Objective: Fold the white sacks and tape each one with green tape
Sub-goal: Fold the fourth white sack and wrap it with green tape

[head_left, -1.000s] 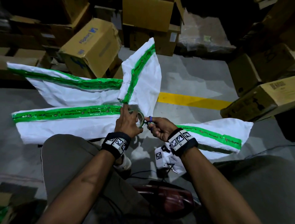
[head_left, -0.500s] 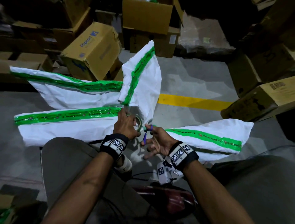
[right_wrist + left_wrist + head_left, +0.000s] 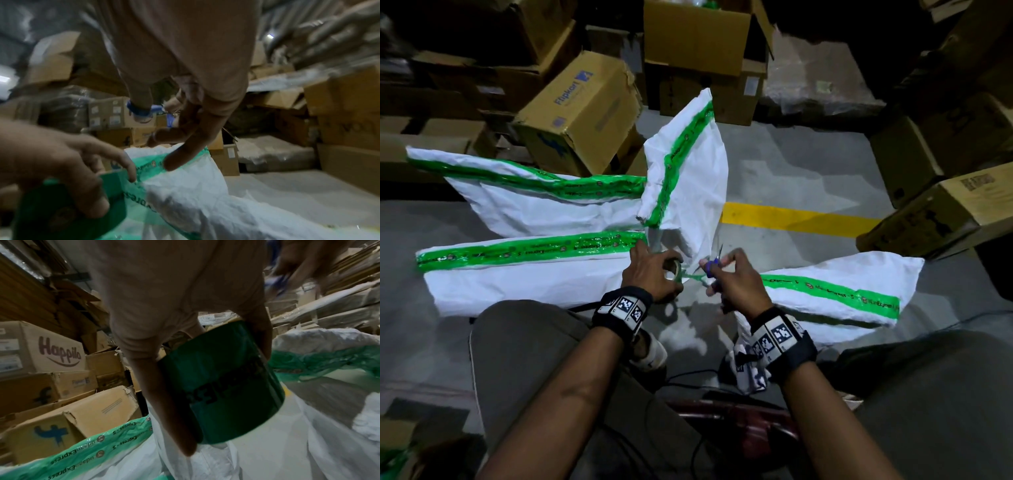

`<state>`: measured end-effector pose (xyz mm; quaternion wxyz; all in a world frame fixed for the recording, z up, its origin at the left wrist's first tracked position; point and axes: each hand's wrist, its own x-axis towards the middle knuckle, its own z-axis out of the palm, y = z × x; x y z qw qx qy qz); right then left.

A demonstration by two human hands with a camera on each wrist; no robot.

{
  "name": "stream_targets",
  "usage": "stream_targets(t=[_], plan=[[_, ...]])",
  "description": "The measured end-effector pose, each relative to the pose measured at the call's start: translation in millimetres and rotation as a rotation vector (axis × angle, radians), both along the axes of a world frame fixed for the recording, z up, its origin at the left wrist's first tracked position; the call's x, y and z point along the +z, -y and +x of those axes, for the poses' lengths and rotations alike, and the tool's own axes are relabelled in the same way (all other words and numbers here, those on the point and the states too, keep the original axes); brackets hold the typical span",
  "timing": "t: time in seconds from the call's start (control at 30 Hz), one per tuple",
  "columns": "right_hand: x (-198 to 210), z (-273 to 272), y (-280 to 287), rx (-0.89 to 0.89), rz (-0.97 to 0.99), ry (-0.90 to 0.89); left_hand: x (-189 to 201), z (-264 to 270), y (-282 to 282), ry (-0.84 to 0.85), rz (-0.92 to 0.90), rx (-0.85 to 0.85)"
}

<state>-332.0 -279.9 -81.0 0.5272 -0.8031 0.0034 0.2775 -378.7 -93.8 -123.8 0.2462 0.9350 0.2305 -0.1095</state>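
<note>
Sacks (image 3: 541, 281) of white woven plastic lie fanned out on the concrete floor (image 3: 791, 178) in front of the seated person, each one folded long and carrying a green tape stripe, with one (image 3: 688, 171) propped up against the cardboard boxes (image 3: 578, 109) behind. The left hand (image 3: 650, 274) has its fingers curled round the roll of green tape (image 3: 222, 386), held just above the sacks where they meet, and a short twisted strand of tape (image 3: 693, 275) runs from the roll toward the right hand (image 3: 736, 281). That hand grips a small pair of purple-handled scissors (image 3: 710, 265), fingers through the loops, blades pointing up and away; whether the blades are parted is too blurred to tell. The likely step is cutting the strand free, and the trouble lies in the strand itself: it looks bunched into a cord, so the blades may chew it and leave it uncut, or it may stick to them. If the left hand lets the tension go, the loose end could fold back onto the roll or onto the nearest sack and lift its stripe when pulled. The blades also work close to the left fingers (image 3: 127, 164), so a hurried snip risks a nick, or a cut into the sack cloth beneath.
</note>
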Motion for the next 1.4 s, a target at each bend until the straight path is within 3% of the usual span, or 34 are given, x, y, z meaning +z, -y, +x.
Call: stream_targets(t=[0.07,0.13,0.27,0.37,0.47,0.57,0.73,1.0,1.1,1.23,1.3,1.4], plan=[[-6.8,5.3,-3.2,0.069,-0.137,0.357,-0.5,-0.6,-0.5,-0.012,-0.027,0.029],[-15.3,10.3,-13.9,0.14,-0.191,0.454,1.0,-1.4,0.3,-0.016,-0.041,0.03],[-35.9,20.8,-33.0,0.259,-0.385,0.315,4.3,-2.2,1.6,-0.053,-0.01,-0.026],[-45.0,26.4,-31.2,0.35,-0.398,0.178,4.5,-1.5,0.2,-0.08,-0.014,-0.059],[-52.1,25.3,-28.1,0.452,-0.408,0.218,5.0,-0.1,-0.6,-0.078,-0.053,-0.046],[-60.3,21.7,-27.2,0.403,-0.458,0.339,3.4,3.0,0.0,-0.062,-0.073,-0.035],[-64.8,22.7,-19.4,0.262,-0.296,0.271,1.4,3.3,-9.7,-0.079,-0.124,-0.031],[-61.0,37.6,-4.5,0.135,-0.062,0.188,7.8,-1.0,-37.0,-0.044,-0.088,0.107],[-52.0,41.7,-3.4,0.045,0.046,0.188,9.9,2.6,-39.6,0.083,-0.246,0.162],[-34.0,42.9,-5.2,-0.123,0.18,0.318,20.8,5.2,-32.8,0.329,-0.64,0.207],[-23.0,42.1,-8.0,-0.162,0.295,0.281,29.4,3.5,-26.1,0.388,-0.795,0.161],[-5.9,38.0,-13.7,-0.107,0.44,0.18,32.5,1.5,-19.9,0.433,-0.855,0.039]])
